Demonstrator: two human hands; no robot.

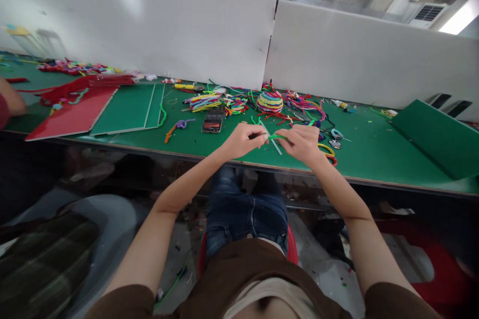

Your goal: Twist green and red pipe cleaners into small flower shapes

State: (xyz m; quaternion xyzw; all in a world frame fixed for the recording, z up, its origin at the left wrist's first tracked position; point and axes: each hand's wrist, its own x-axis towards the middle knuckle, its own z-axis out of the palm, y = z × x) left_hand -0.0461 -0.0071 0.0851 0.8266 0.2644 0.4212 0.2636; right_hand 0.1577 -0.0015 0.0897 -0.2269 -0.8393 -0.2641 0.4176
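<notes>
My left hand (pixel 245 140) pinches one part of a bright green pipe cleaner (pixel 276 136) between thumb and fingers. On the other side, my right hand (pixel 302 143) grips the same pipe cleaner, its fingers curled. The green strand spans the small gap between both hands, just above the table. Beneath it lies a thin, pale translucent stick (pixel 276 146), slanting toward the front edge. Just beyond my hands sits a striped, multicoloured ball (pixel 270 101) that looks wound from pipe cleaners. Yellow and red loops (pixel 327 149) lie right of my right hand, partly hidden by it.
The green table (pixel 377 149) runs along white partition panels (pixel 179 25). A phone (pixel 212 124) lies left of my hands, near striped bundles (pixel 205 102). Red and green boards (pixel 127 109) lie further left; a green board (pixel 441 137) tilts at right. Another person's arm (pixel 11 99) shows at far left.
</notes>
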